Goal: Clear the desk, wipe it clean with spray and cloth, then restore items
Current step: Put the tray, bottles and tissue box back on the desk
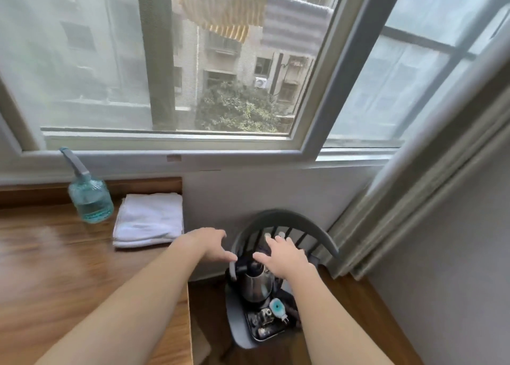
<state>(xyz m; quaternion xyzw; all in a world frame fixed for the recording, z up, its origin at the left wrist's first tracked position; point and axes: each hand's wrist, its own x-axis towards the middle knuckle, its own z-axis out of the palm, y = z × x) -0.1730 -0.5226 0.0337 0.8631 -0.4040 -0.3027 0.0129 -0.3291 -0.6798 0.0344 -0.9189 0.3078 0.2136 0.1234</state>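
Low in the frame, right of centre, a grey chair [287, 221] carries a dark tray [266, 334] with a steel kettle [255, 287] and small oddments, among them a round teal-faced gadget [276, 307]. Just above the kettle both hands hover with fingers spread and relaxed, apart from each other and gripping nothing: the left hand [208, 244] by the kettle's handle, the right hand [284, 257] over its lid side. Whether either thumb touches the kettle I cannot tell. At lower left lies the bare wooden counter [55, 268]; farther up, at middle left, sit a folded white cloth [150, 219] and a blue spray bottle [89, 199]. Clearing looks finished, I judge; next comes turning left, taking the bottle and spraying the wood.
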